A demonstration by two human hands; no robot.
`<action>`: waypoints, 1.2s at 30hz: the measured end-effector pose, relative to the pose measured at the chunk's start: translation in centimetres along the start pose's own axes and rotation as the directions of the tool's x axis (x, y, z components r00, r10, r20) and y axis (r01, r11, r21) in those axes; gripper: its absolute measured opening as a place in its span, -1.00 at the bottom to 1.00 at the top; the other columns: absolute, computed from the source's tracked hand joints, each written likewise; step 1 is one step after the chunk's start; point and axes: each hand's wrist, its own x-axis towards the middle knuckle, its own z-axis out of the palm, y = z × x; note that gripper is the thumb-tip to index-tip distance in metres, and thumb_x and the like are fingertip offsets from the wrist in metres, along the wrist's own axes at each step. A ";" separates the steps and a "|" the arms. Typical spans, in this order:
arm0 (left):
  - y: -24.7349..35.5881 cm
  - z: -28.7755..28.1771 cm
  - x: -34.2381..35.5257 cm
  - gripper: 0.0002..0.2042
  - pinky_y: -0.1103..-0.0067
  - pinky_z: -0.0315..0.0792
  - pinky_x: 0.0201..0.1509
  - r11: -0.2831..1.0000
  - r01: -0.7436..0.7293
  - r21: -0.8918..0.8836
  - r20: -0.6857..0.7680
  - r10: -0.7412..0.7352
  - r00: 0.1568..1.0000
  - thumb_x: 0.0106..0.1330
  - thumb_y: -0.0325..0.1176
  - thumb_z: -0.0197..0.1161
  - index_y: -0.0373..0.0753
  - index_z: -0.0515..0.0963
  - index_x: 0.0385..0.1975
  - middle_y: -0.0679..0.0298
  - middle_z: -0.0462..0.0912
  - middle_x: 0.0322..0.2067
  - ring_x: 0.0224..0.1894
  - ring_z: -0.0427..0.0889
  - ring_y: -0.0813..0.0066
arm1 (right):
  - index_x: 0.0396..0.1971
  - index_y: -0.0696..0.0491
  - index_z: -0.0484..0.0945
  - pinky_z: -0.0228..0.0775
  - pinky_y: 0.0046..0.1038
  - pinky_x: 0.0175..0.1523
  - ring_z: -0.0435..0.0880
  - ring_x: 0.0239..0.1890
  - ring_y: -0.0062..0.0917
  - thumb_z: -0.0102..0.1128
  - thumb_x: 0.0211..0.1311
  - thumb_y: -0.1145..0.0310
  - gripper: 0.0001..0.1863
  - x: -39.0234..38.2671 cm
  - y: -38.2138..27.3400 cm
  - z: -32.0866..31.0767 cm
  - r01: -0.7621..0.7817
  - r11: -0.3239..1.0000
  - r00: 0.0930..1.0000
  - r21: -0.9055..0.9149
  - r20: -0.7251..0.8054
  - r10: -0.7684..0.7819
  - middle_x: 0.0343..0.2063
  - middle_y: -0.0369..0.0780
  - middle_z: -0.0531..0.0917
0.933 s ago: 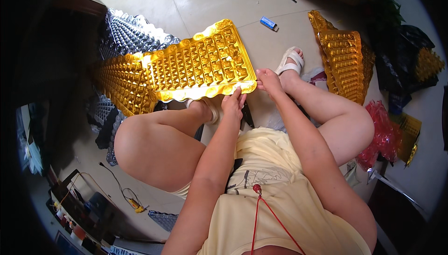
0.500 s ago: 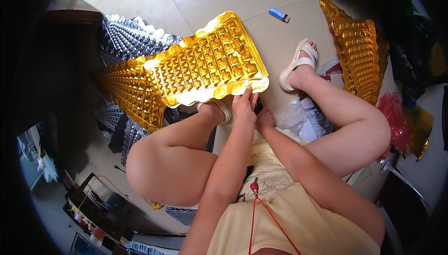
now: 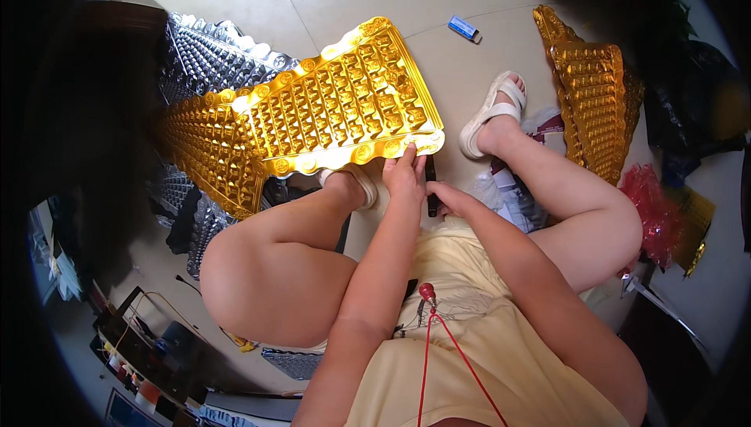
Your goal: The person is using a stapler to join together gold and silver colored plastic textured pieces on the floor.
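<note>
Shiny gold embossed sheet with scalloped edges, at eleven o'clock, bent into two panels, the wider one rising toward two o'clock. Near its four-o'clock corner, a slim black object, partly hidden.

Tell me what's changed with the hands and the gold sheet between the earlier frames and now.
The right hand has let go of the gold embossed sheet's near right corner and come back toward the body, to a slim black object; whether it grips it is unclear. The left hand still holds the sheet's near edge, and the small blue box stays on the floor.
</note>
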 end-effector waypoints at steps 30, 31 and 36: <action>-0.9 0.6 0.4 -0.79 0.76 0.53 -0.50 0.993 0.059 -0.098 0.018 -0.057 0.998 0.09 -0.51 0.24 -0.20 0.43 -0.28 0.32 0.57 -0.41 -0.47 0.58 0.53 | -0.58 0.00 0.35 0.23 -0.50 -0.56 0.32 -0.68 -0.63 0.08 -0.18 0.22 -0.80 -9.1 -3.8 3.6 0.206 0.973 0.956 -0.108 -0.192 -0.224 -0.71 -0.36 0.35; -0.9 0.6 0.4 -0.80 0.76 0.52 -0.50 0.993 0.069 -0.094 0.026 -0.067 0.997 0.09 -0.51 0.24 -0.20 0.43 -0.29 0.33 0.57 -0.41 -0.48 0.58 0.54 | -0.60 0.00 0.36 0.23 -0.51 -0.57 0.32 -0.69 -0.64 0.07 -0.17 0.22 -0.82 -8.9 -3.7 3.4 0.207 0.975 0.957 -0.084 -0.191 -0.220 -0.72 -0.36 0.35; -1.1 0.7 0.4 -0.82 0.76 0.52 -0.52 0.991 0.107 -0.075 0.010 -0.107 0.994 0.09 -0.50 0.25 -0.20 0.42 -0.34 0.32 0.56 -0.43 -0.50 0.57 0.56 | -0.60 0.01 0.40 0.28 -0.53 -0.60 0.35 -0.69 -0.64 0.05 -0.12 0.20 -0.81 -8.3 -3.9 2.7 0.221 0.974 0.959 -0.042 -0.172 -0.224 -0.71 -0.36 0.38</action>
